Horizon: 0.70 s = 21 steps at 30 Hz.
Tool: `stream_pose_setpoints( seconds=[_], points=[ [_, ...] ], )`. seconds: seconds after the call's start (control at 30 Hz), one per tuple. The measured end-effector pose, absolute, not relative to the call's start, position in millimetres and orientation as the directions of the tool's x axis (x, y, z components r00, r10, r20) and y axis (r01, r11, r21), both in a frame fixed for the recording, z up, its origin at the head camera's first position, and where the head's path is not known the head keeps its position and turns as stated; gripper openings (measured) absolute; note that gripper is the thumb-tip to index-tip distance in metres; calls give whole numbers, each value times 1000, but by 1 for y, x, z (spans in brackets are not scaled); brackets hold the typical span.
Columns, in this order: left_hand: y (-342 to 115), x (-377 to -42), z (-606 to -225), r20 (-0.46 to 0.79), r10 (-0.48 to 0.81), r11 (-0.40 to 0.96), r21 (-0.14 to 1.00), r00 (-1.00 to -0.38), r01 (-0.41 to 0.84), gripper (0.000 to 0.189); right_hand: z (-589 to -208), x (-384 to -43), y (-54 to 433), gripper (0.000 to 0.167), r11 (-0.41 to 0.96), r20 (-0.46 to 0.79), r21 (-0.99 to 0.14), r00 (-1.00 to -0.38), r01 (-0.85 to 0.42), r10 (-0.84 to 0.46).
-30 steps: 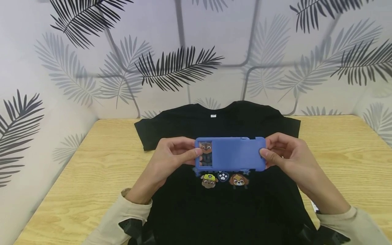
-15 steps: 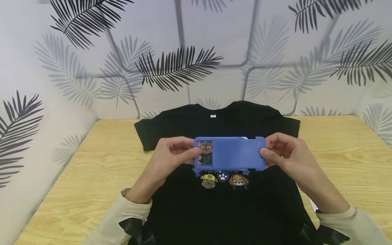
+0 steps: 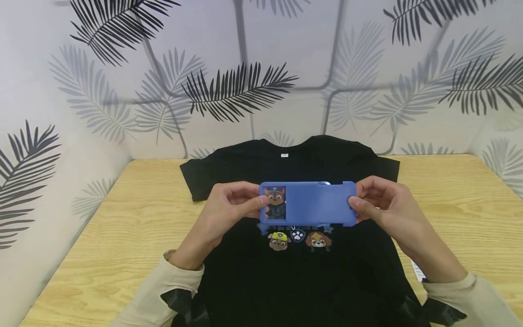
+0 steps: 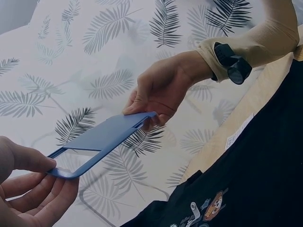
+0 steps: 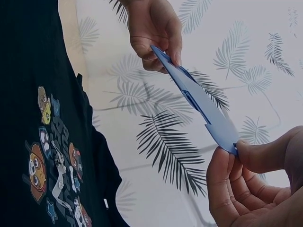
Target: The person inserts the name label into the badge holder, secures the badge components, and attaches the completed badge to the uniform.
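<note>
A flat blue phone case [image 3: 314,204] is held level above the shirt in the head view, a see-through window [image 3: 276,210] at its left end. My left hand [image 3: 229,213] pinches that end, thumb in front and fingers behind. My right hand [image 3: 388,211] pinches the other end the same way. In the left wrist view the case [image 4: 106,132] slants between both hands. Nearly edge-on in the right wrist view, the case [image 5: 194,99] shows notches along its edge. Below it lies a black T-shirt [image 3: 302,281] with printed cartoon dog faces [image 3: 318,241].
The shirt lies spread on a wood-grain table [image 3: 114,227], collar toward the back wall. A white tag [image 3: 417,270] shows by its right edge, near my right forearm. Leaf-patterned white walls [image 3: 282,54] stand behind and at the sides.
The window at the case's left end looks slightly wider than before. The case's right end and my right hand have shifted a little to the right; both hands keep their grip.
</note>
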<state>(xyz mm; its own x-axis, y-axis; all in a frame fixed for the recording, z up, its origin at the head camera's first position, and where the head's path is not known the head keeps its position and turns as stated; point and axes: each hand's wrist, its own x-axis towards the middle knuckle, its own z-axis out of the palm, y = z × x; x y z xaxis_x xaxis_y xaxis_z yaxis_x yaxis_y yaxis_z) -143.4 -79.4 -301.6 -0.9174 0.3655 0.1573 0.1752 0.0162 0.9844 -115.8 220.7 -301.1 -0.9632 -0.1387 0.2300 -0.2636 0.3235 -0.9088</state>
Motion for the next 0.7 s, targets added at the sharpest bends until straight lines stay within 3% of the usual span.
stream_pose_setpoints(
  seconds=[0.7],
  points=[
    [-81, -148, -304, 142, 362, 38, 985, -921, 167, 24, -299, -118, 226, 17, 351, 195, -905, -967, -243, -166]
  ],
)
